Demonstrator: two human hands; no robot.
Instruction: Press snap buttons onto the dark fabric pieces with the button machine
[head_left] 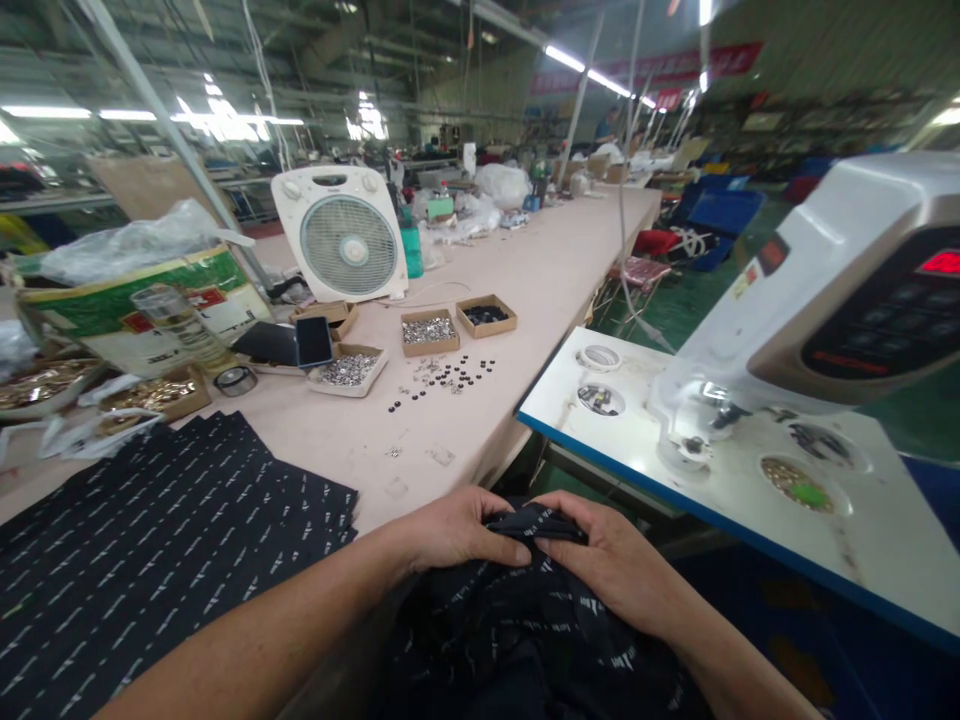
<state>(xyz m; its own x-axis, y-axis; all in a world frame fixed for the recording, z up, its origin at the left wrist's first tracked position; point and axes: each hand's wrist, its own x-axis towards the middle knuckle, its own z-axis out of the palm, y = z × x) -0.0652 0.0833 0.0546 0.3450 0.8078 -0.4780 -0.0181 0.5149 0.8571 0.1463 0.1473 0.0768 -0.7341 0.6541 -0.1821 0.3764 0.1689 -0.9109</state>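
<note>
Dark cloth [525,615] was pinched by the left hand [457,530] and right hand [607,550] off the counter's [555,290] near edge, apparently so its bunched layers were kept together.

Green floor [686,305], long pale table [555,260] — glowing tube lights [564,58] overhead, bright windows [367,120] — red banner [731,60] far back.

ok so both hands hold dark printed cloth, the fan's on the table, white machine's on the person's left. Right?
One slip: the head view shows the white machine on the person's right. Otherwise yes: the left hand and right hand hold dark printed cloth, and the fan is on the table.
</note>
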